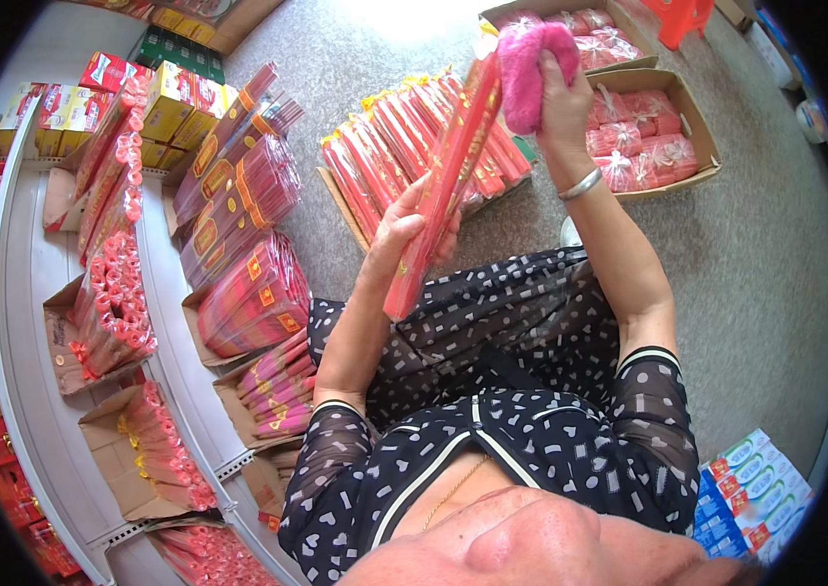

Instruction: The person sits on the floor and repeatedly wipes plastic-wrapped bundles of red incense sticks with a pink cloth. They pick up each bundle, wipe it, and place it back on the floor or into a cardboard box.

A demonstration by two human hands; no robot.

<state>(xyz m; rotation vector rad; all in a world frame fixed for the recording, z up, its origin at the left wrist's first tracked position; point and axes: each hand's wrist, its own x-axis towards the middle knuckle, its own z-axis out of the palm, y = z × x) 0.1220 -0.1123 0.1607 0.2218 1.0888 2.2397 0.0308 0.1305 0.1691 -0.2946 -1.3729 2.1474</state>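
Observation:
My left hand (405, 223) grips a long red packet (458, 157) in clear plastic, printed with gold characters. It looks like a large candle, though the wrapping leaves that unsettled. The packet is held slanting, its lower end near my lap and its upper end away from me. A bright pink fluffy cloth (520, 84) is bunched in my right hand (562, 106), beside the packet's upper end. Whether the cloth presses on the plastic I cannot tell. Beneath the packet, on the floor, a shallow cardboard box (344, 209) holds several similar red packets (384, 154).
Shelves (164, 308) on the left carry bundled incense sticks (245, 190) and red wrapped goods in cardboard boxes. Farther right on the floor stands a carton (703, 139) of pink tied bundles (652, 157). A red plastic object (677, 22) is beyond it. Blue-and-white boxes (751, 491) lie at lower right.

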